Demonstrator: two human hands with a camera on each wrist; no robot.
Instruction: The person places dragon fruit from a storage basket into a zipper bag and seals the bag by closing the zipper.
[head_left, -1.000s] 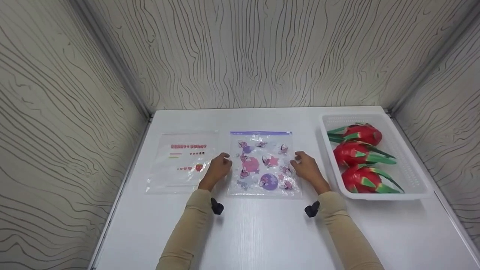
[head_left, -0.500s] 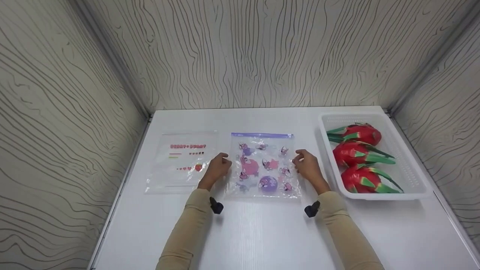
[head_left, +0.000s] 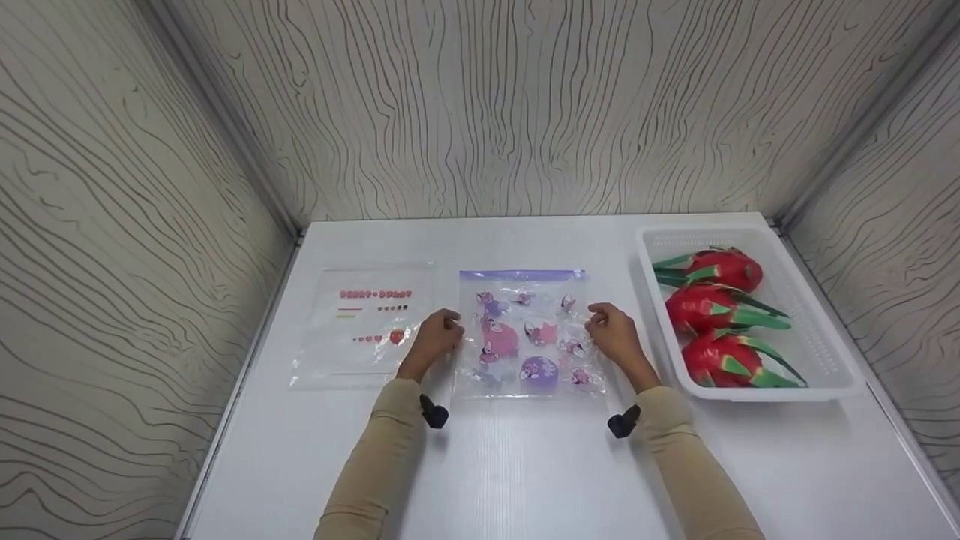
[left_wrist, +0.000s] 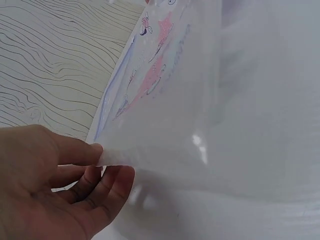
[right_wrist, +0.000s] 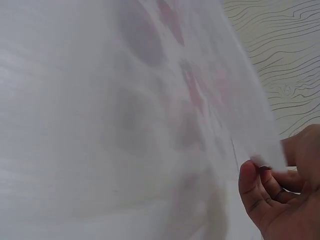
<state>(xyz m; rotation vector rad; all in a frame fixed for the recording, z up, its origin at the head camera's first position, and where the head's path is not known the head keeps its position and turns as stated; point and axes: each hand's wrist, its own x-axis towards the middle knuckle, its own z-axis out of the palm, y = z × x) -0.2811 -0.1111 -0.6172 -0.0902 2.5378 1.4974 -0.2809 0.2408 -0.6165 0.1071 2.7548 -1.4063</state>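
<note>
Shift: the bag (head_left: 517,341), its top strip especially, sits slightly closer to me than half a second ago; my left hand (head_left: 436,341) and right hand (head_left: 616,341) are in almost the same places.
Bag: clear, with a purple strip along its far edge and pink and purple cartoon prints; it is between my two hands, over the middle of the table (head_left: 495,472), its side edges raised off it.
Left hand: nearly closed, pinching the bag's left edge, thumb above and bent fingers beneath.
Right hand: nearly closed too, thumb and curled fingers pinching the bag's right edge; the wrist view is a little blurred.
Other bag: a second clear bag (head_left: 322,352) lies flat to the left, with pink-red lettering, small hearts and a strawberry; my left hand is just beside it.
Basket: white, with a perforated wall (head_left: 697,238) at the far end, on the right of the table, near my right forearm.
Fruit: three red dragon fruits (head_left: 701,309) with green leaves lie in the basket, one behind another; the farthest points its leaves left, the others right.
Sleeves: tan (head_left: 375,457), down to both wrists.
</note>
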